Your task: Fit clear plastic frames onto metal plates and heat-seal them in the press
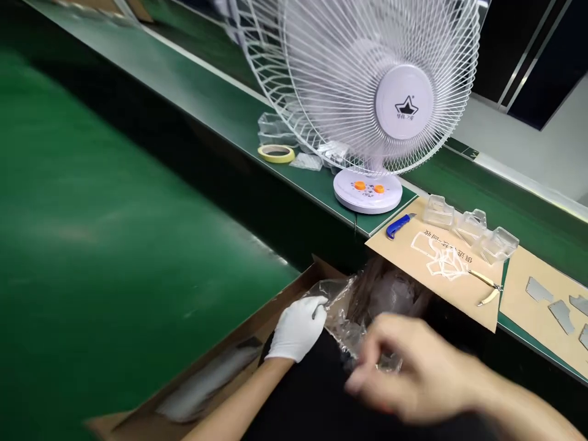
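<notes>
My left hand (298, 327), in a white glove, is closed on the edge of a clear plastic bag (367, 300) that sits in an open cardboard box (257, 318) below the bench. My bare right hand (413, 373) is blurred by motion, curled at the bag's lower edge near the crinkled plastic; whether it grips the plastic is unclear.
A white desk fan (367, 92) stands on the green bench (206, 98). Beside it lie a yellow tape roll (276, 153), a blue knife (399, 225), clear plastic trays (468, 229), tweezers (487, 288) and cut plastic pieces on cardboard sheets (436, 269). A green conveyor belt (92, 214) runs on the left.
</notes>
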`<state>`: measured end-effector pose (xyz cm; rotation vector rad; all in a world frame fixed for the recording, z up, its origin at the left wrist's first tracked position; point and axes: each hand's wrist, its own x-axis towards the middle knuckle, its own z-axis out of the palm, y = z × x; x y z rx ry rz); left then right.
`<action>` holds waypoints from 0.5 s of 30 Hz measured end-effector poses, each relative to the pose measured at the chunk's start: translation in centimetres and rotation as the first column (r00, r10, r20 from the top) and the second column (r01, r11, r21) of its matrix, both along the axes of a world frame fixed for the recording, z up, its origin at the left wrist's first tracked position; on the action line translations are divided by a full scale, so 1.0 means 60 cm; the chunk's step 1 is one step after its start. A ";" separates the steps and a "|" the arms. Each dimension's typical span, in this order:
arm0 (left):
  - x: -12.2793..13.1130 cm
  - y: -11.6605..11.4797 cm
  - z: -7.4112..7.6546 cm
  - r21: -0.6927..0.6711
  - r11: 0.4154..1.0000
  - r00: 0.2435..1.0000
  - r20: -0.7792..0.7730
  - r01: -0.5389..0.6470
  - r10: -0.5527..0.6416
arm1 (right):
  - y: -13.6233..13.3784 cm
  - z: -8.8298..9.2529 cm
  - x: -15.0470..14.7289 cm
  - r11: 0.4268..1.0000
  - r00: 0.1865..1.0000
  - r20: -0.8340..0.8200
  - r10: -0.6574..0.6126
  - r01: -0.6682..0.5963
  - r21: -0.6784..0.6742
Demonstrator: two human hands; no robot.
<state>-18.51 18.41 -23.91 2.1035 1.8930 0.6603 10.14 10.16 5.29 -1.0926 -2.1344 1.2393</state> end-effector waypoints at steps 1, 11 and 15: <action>-0.001 0.001 -0.002 -0.027 0.999 0.999 0.015 -0.027 0.028 | 0.025 -0.008 0.024 0.996 0.989 0.115 -0.090 0.089 0.012; 0.003 0.032 0.003 -0.235 0.971 0.999 0.006 -0.051 0.054 | 0.307 -0.049 0.149 0.836 0.510 0.662 -0.549 0.336 0.434; 0.004 0.032 0.001 -0.276 0.960 0.999 -0.002 -0.044 0.046 | 0.361 -0.066 0.114 0.849 0.451 0.719 -0.528 0.300 0.436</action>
